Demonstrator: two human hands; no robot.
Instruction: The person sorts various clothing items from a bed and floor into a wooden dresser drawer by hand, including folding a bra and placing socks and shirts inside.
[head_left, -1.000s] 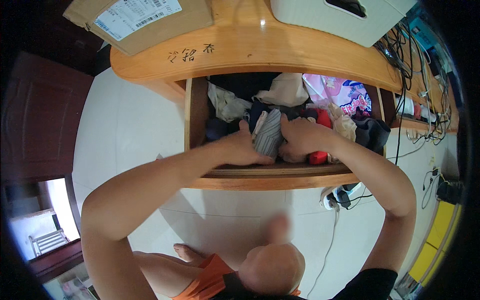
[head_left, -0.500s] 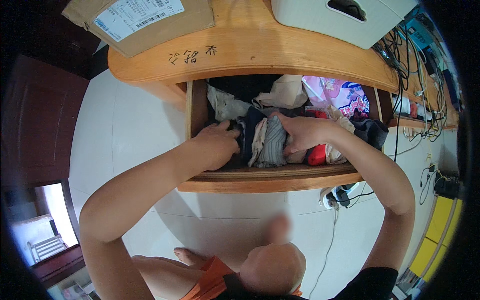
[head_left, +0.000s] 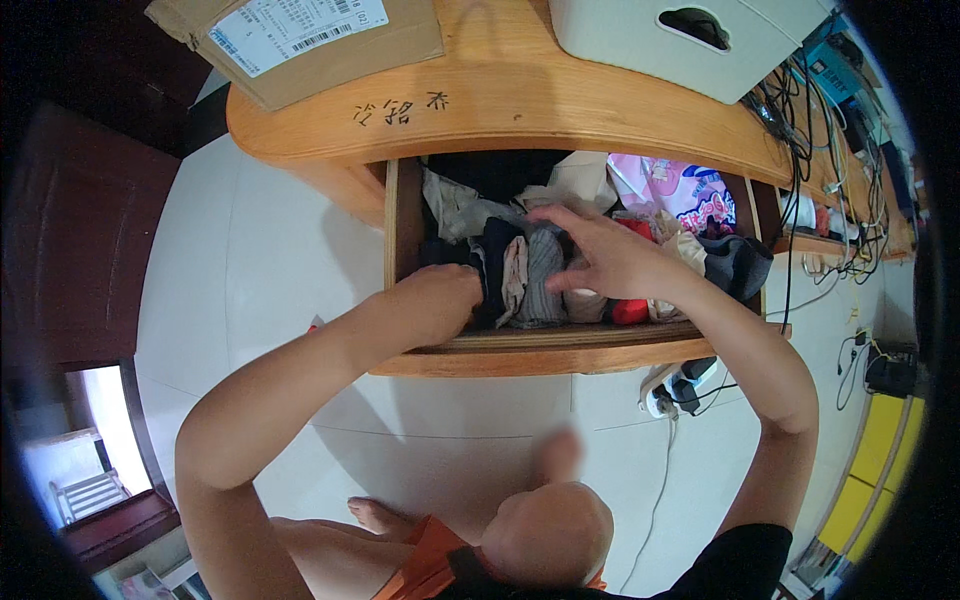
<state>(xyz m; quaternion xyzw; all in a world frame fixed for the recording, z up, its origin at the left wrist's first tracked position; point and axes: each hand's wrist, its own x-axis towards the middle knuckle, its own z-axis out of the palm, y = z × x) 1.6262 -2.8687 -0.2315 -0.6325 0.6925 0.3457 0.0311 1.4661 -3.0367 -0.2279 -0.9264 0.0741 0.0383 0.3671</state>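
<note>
An open wooden drawer [head_left: 580, 343] holds a row of folded clothes. My left hand [head_left: 438, 303] is down in its front left part, fingers curled in beside a dark navy folded cloth [head_left: 495, 265]; its fingertips are hidden, so what they grip does not show. My right hand [head_left: 610, 255] is over the middle of the row, thumb and fingers apart, nothing between them. Just left of it a grey ribbed folded cloth [head_left: 543, 285] stands on edge, with a beige cloth [head_left: 514, 280] between it and the navy one. Red cloth [head_left: 631, 311] shows under my right wrist.
Behind the row lie pale cloth [head_left: 455, 207] and a pink-purple plastic package [head_left: 680, 190]. On the desk top [head_left: 480, 100] stand a cardboard box [head_left: 330, 60] and a white bin [head_left: 620, 40]. Tangled cables [head_left: 790, 120] hang at right; a power strip [head_left: 665, 390] lies below the drawer.
My right hand has loosened off the grey ribbed cloth, its thumb and fingers now apart. My left hand has curled in and sunk lower beside the dark cloth. The view has shifted slightly.
</note>
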